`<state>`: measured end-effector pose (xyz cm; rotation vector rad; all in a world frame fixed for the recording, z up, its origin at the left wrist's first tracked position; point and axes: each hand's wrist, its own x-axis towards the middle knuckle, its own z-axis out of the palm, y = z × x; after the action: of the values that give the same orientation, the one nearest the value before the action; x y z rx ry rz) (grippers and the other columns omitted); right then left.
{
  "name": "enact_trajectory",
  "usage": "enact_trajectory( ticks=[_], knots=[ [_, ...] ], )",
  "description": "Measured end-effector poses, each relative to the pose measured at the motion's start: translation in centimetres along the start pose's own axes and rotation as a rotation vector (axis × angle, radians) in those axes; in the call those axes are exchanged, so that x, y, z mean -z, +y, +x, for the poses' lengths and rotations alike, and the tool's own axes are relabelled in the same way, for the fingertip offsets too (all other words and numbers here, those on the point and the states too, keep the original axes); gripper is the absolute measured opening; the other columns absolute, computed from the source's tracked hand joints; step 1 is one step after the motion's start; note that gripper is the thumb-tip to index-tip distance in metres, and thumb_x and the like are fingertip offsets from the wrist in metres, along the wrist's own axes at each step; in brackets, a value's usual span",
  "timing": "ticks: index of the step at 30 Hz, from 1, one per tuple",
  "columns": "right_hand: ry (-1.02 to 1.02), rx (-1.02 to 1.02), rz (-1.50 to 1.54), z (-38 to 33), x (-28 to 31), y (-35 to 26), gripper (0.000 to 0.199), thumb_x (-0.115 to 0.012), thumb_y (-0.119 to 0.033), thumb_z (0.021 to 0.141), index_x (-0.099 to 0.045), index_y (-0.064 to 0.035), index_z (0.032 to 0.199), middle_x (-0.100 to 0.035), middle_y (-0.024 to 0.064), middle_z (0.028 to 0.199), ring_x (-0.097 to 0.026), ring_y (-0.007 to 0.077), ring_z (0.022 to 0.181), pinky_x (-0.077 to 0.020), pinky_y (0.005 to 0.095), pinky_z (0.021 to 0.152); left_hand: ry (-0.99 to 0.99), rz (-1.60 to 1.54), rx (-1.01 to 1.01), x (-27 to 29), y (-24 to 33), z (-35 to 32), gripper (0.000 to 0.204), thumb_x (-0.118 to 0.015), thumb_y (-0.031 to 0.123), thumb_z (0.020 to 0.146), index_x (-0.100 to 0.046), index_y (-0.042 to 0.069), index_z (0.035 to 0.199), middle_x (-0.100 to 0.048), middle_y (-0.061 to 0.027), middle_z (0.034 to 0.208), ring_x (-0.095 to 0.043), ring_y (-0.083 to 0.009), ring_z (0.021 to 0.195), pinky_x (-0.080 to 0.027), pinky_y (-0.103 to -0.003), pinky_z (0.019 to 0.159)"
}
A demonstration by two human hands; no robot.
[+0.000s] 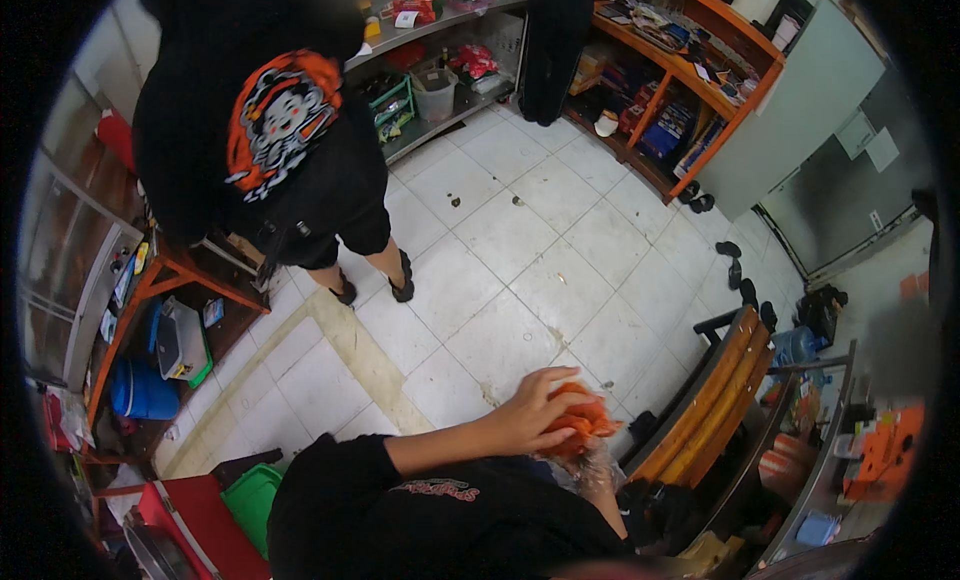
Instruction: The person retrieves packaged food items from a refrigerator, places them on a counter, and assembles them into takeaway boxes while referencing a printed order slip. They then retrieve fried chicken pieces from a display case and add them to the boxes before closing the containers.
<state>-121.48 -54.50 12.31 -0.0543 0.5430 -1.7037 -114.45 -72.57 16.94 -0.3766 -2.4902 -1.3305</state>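
Before the black shirt (420, 515), the left hand (543, 405), fingers bent, grips and partly hides an orange bundle (588, 417); clear plastic (588, 462) veils the right hand (600, 482), whose grip I cannot tell; beyond, the top edge crops a person (200, 130)

orange shelf unit (649, 112), upper right | wooden bench (705, 405), right | black sandals (735, 273) on tiled floor (500, 330) | green tub (252, 505), lower left

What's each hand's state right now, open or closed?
Left hand: closed over the orange bundle.
Right hand: covered by clear plastic, close to the bundle; fingers obscured, so grip can't be told.
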Motion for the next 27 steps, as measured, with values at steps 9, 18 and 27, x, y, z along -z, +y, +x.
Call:
enact_trajectory(
  ticks=[9,18,27],
  knots=[
    [-0.184,-0.131,-0.034,18.6,3.5,-21.2,0.102,-0.084,-0.047,0.067,-0.032,-0.0102,0.147,-0.052,0.0188,0.134,-0.056,0.0364,0.12,-0.0562,0.0549,0.085,0.281,0.061,0.138,7.9,-10.9,15.9,0.06,-0.066,0.034,0.088,-0.043,0.003,0.134,-0.034,-0.0238,0.137,-0.032,-0.0392,0.132,-0.028,-0.047,0.109],
    [-0.253,-0.315,-0.15,41.9,2.7,-30.2,0.103,-0.081,-0.053,0.067,-0.033,-0.0095,0.147,-0.051,0.0198,0.135,-0.056,0.037,0.119,-0.0561,0.0543,0.085,1.208,-0.445,0.693,12.1,-31.0,12.8,0.046,-0.05,0.038,0.098,-0.037,0.001,0.123,-0.043,-0.0113,0.115,-0.047,-0.0186,0.102,-0.04,-0.035,0.091],
    [-0.05,-0.165,0.022,50.2,3.1,-41.2,0.104,-0.079,-0.058,0.067,-0.034,-0.0088,0.146,-0.05,0.0209,0.135,-0.056,0.0376,0.119,-0.056,0.0537,0.085,-0.688,-0.474,0.642,18.9,-48.3,24.6,0.056,-0.064,0.032,0.092,-0.043,0.004,0.136,-0.053,-0.0171,0.13,-0.051,-0.0268,0.12,-0.043,-0.041,0.098]
  ],
)
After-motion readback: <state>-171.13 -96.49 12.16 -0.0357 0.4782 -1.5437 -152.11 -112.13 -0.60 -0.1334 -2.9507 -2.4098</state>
